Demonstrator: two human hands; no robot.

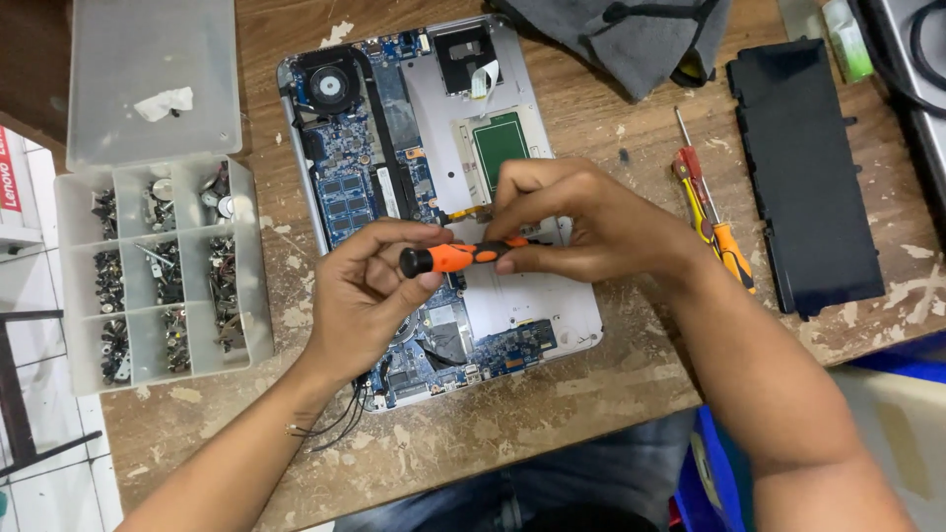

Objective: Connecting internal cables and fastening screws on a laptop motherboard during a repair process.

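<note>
Head view, near to far. Nearest, the left hand (370, 291) curls its fingers and thumb around the black butt end of a small orange-and-black screwdriver (458, 257), its grip pressed together on the handle; the right hand (581, 227) meets it from the other side, fingertips pinching the shaft end of the same tool, so the screwdriver lies level between both hands, above the middle of the opened laptop (537, 305). Whether a bit is seated in the tip cannot be told, as the fingers hide it. Judged from this, the step in hand is preparing the driver, probably fitting or turning its tip, rather than driving a screw; the next move would call for bringing the tip upright onto a chosen screw of the board. Beneath the hands lie the blue circuit board (350, 172) and the fan (329, 85). To the left on the wooden table (493, 433) stands a clear compartment box (163, 276) of screws, lid open. To the right lie a second, red-and-yellow screwdriver (709, 202) and a black flat battery pack (808, 172); farthest, a grey cloth (631, 39)
</note>
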